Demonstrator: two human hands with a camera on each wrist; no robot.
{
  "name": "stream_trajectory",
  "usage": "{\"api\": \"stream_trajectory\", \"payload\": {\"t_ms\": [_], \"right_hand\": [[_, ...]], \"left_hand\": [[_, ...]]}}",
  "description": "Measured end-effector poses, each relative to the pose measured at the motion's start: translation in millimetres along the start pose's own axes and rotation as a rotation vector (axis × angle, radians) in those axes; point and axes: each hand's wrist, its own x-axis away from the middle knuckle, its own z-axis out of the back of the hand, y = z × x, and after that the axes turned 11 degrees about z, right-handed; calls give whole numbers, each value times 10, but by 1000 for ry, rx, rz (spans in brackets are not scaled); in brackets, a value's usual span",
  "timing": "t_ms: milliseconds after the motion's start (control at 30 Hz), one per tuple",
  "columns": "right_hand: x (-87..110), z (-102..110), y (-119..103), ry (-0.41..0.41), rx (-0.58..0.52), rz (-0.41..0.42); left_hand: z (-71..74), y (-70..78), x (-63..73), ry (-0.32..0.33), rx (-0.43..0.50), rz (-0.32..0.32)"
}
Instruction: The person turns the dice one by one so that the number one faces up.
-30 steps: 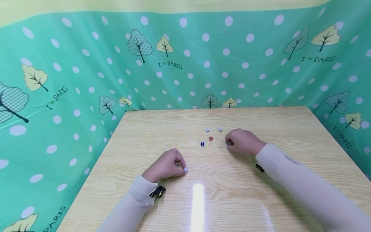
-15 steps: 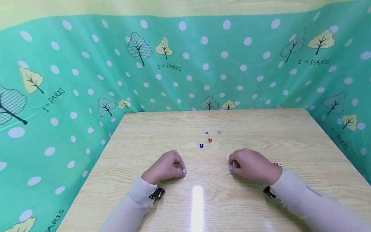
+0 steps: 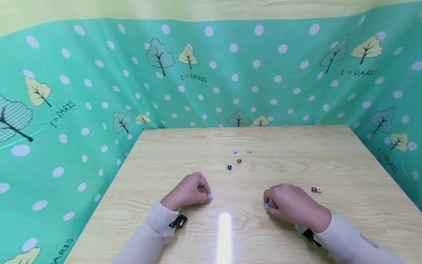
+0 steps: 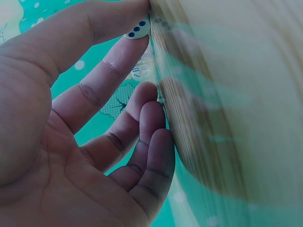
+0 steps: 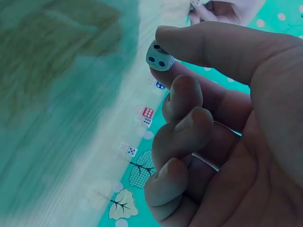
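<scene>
On the near left part of the wooden table, my left hand (image 3: 188,190) pinches a white die (image 3: 210,196) between thumb and index finger. The left wrist view shows dark blue pips on that die (image 4: 137,31), low against the tabletop, with the other fingers loosely bent. To the right, my right hand (image 3: 293,204) holds a second white die (image 3: 267,206) by thumb and index finger. Three pips face the right wrist camera on this die (image 5: 159,60). A gap of bare wood separates the two hands.
Beyond the hands lie a blue die (image 3: 229,167), a red die (image 3: 239,161) and two white dice (image 3: 235,151) on the table (image 3: 184,146). Right of my right hand, a red die (image 3: 314,189) touches or nearly touches a white die (image 3: 319,190). Green patterned cloth (image 3: 211,84) surrounds the table.
My right hand has come nearer to me and slightly rightward, carrying its white die. The red and white pair at right is now uncovered. My left hand stays in place.
</scene>
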Motion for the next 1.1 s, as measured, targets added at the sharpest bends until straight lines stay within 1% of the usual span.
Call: {"api": "stream_trajectory", "payload": {"t_ms": [133,233,400,600,833,967,1100], "right_hand": [[29,-61,-22,-2,-2,17],[38,-81,-21,-4,0,14],[25,-80,-4,14,11,31],[29,-73,0,22,19,47],[44,-74,-21,35,55,93],[43,-82,-38,40,85,111],[46,-96,-34,43,91,125]], "left_hand": [[-6,0,14,-12,3,-3],[3,10,15,-7,2,-11],[25,17,8,7,4,-9],[20,6,-11,1,9,-14],[13,10,-8,-1,17,-19],[15,19,-2,-5,21,-9],[22,33,5,-4,21,-1]]}}
